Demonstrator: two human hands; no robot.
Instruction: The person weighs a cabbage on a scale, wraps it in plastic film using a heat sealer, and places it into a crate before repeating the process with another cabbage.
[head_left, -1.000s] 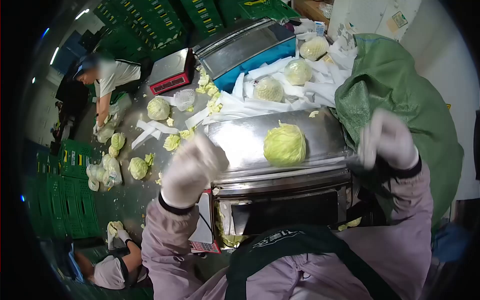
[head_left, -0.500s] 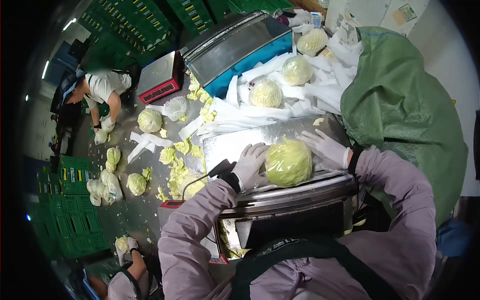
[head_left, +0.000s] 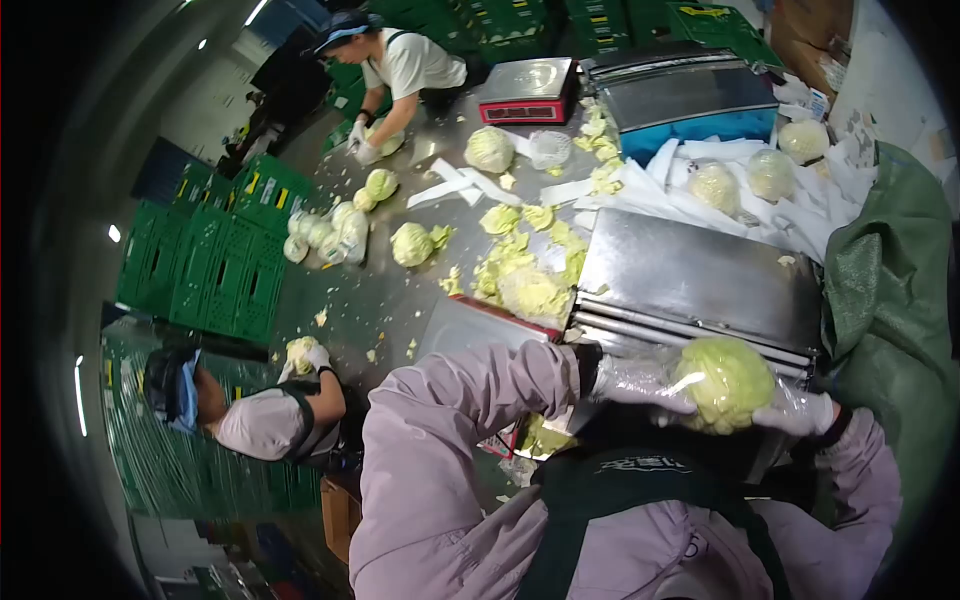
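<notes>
A pale green cabbage (head_left: 725, 385) in clear plastic film is held between my two gloved hands, close to my body at the front edge of the wrapping machine (head_left: 700, 265). My left hand (head_left: 645, 385) grips its left side, with loose, shiny film lying over the fingers. On the other side my right hand (head_left: 800, 412) has hold of the cabbage low down, its fingers partly behind film. The machine's flat metal top and front rollers lie just beyond the cabbage.
Left of the machine are a scale (head_left: 485, 325) and a heap of loose leaves (head_left: 530, 275). Netted cabbages (head_left: 714, 188) lie among white foam strips behind. A green sack (head_left: 885, 280) stands at right. Two co-workers (head_left: 415, 65) handle cabbages across the table, near green crates (head_left: 215, 265).
The wrapped cabbage has come off the machine top toward my body, carried by both hands. My view has turned to the left, showing more of the table and the co-workers.
</notes>
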